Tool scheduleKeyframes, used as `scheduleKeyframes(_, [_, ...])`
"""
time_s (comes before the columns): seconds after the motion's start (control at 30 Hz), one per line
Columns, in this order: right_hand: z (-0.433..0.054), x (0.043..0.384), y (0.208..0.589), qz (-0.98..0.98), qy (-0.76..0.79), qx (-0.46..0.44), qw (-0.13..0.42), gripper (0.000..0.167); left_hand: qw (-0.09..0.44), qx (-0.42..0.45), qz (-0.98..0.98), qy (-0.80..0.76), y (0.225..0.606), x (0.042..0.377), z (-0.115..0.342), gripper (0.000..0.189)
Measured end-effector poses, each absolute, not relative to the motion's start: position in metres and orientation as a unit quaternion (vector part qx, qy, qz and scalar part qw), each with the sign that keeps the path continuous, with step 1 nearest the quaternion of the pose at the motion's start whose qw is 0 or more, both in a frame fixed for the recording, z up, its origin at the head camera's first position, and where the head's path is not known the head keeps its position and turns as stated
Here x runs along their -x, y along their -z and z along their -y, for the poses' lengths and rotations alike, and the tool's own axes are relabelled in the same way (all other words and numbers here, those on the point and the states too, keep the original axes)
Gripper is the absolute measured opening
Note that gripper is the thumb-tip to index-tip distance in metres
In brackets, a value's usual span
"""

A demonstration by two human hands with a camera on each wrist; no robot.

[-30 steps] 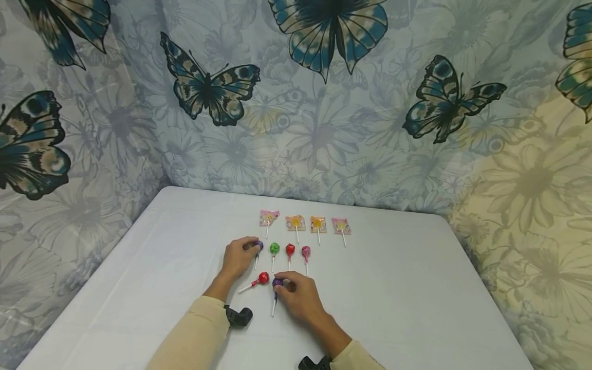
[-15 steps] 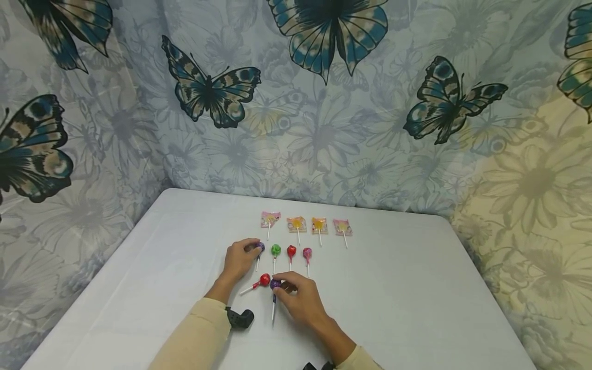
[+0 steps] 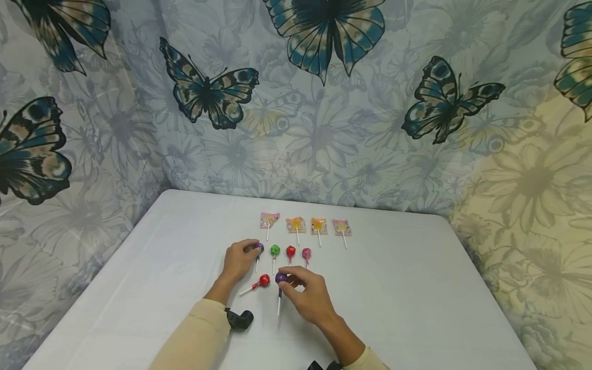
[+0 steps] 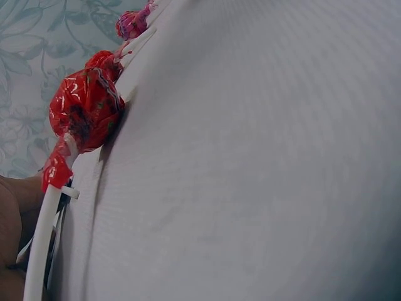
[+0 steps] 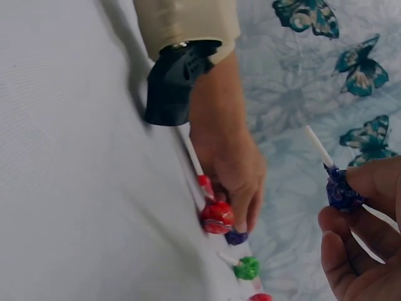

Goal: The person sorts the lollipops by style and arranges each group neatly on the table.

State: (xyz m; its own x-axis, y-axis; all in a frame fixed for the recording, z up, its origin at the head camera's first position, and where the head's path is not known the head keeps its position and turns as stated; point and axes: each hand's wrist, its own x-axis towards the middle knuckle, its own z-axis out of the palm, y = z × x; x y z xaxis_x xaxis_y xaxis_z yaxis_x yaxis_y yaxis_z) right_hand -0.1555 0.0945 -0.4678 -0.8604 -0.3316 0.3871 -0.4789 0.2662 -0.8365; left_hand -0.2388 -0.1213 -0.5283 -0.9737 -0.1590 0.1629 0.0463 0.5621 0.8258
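My right hand pinches a purple-wrapped lollipop by its head, the white stick pointing back toward me. In the right wrist view that lollipop is held up off the table between thumb and fingers. My left hand has thumb and fingertips on the head of another purple lollipop, at the left end of the middle row. Between my hands a red lollipop lies slanted on the table, its stick toward the lower left; it looms large in the left wrist view.
Right of my left hand, the row continues with green, red and pink lollipops. Behind it lie several flat lollipops in clear packets, among them a pink one. A white cloth covers the table; a butterfly-patterned backdrop stands behind.
My right hand has lifted the purple lollipop and shifted it slightly left, then up and to the right. My left hand has stayed on its lollipop.
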Motion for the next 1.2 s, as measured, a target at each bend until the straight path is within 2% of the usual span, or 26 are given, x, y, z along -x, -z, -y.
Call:
scheduleKeyframes(0.87, [-0.117, 0.169, 0.452, 0.786, -0.55, -0.249, 0.128, 0.026, 0.117, -0.035, 0.873, 0.473, 0.528, 0.239, 0.121, 0.026])
scheduleKeyframes(1.1, [-0.121, 0.159, 0.418, 0.789, -0.549, -0.24, 0.136, 0.026, 0.122, -0.034, 0.876, 0.466, 0.529, 0.239, 0.121, 0.026])
scheduleKeyframes(1.2, [-0.126, 0.162, 0.418, 0.79, -0.548, -0.234, 0.142, 0.026, 0.123, -0.033, 0.875, 0.468, 0.53, 0.239, 0.122, 0.026])
